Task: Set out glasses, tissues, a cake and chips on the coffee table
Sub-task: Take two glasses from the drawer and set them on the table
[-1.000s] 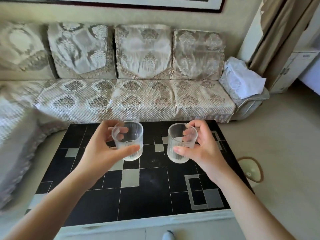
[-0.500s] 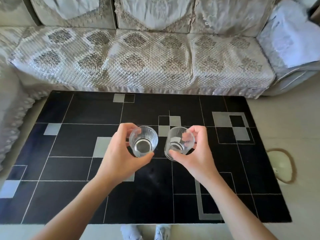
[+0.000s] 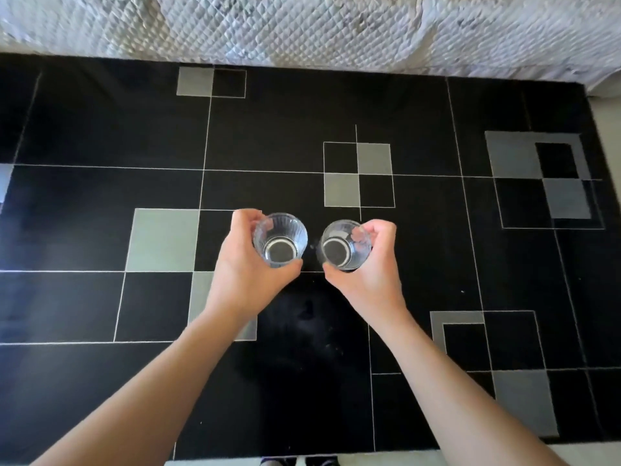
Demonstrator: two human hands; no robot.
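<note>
Two clear ribbed glasses stand upright side by side over the middle of the black coffee table (image 3: 420, 264). My left hand (image 3: 248, 270) is wrapped around the left glass (image 3: 280, 240). My right hand (image 3: 369, 277) grips the right glass (image 3: 344, 245). A small gap separates the two glasses. I look straight down into both and they are empty. Whether their bases touch the tabletop I cannot tell. No tissues, cake or chips are in view.
The table has a black top with grey squares and thin white lines. A sofa with a quilted pale cover (image 3: 302, 28) runs along the table's far edge. Pale floor (image 3: 605, 112) shows at the right, and shoe tips (image 3: 295, 461) at the near edge.
Both hands have lowered the glasses toward the tabletop centre. My view has tilted further down, so the sofa back and the tissue pack on its arm have left the frame.
</note>
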